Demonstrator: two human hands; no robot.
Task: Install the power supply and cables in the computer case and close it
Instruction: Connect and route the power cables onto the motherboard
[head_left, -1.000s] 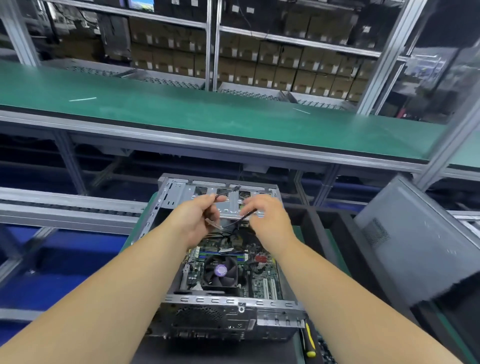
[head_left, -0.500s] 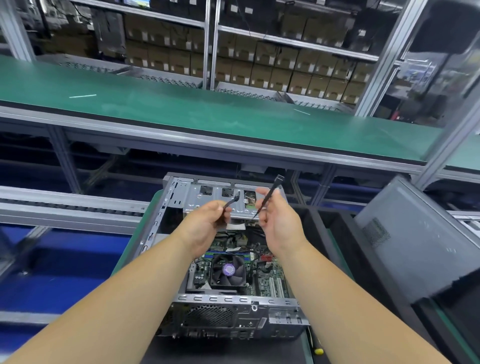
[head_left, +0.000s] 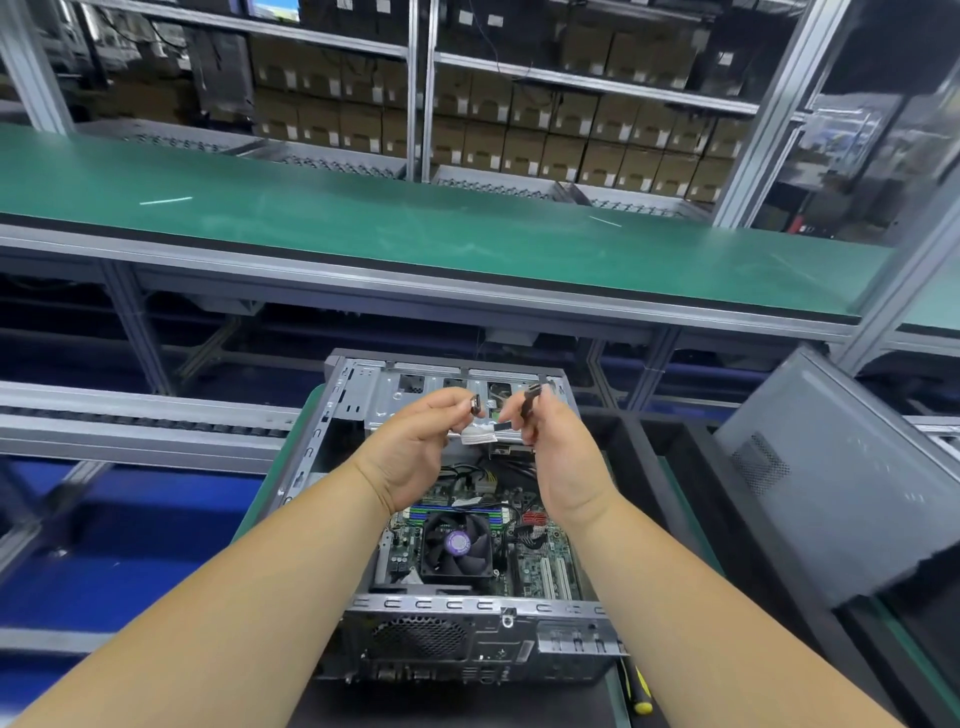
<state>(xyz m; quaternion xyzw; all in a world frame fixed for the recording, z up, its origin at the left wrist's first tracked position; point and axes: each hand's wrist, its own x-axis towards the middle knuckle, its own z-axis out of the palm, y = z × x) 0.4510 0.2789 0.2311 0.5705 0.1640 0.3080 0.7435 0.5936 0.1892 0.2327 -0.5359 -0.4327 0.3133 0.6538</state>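
- Stacked cardboard boxes (head_left: 524, 130) filled the shelving behind a long green conveyor belt (head_left: 415, 234); below it, the open computer case (head_left: 457, 519) lay on the table (head_left: 291, 467).
- Left hand (head_left: 415, 457) pinched 1 black cable connector (head_left: 474, 404) between thumb and fingertips, raised over the drive cage (head_left: 415, 400).
- Right hand (head_left: 556, 457) gripped the other connector (head_left: 531, 397) of the same cable, fingers curled round it; a white label (head_left: 475, 436) hung between the 2 hands.
- Inside the case, the motherboard (head_left: 540, 566) and CPU fan (head_left: 457, 543) sat mounted, with some wires near them.
- No power supply was clearly visible in the case, so that step looked undone.
- Propped at the right, the grey side panel (head_left: 831, 478) stood apart, so closing remained.
- Beside the case lay a yellow-handled screwdriver (head_left: 638, 688).
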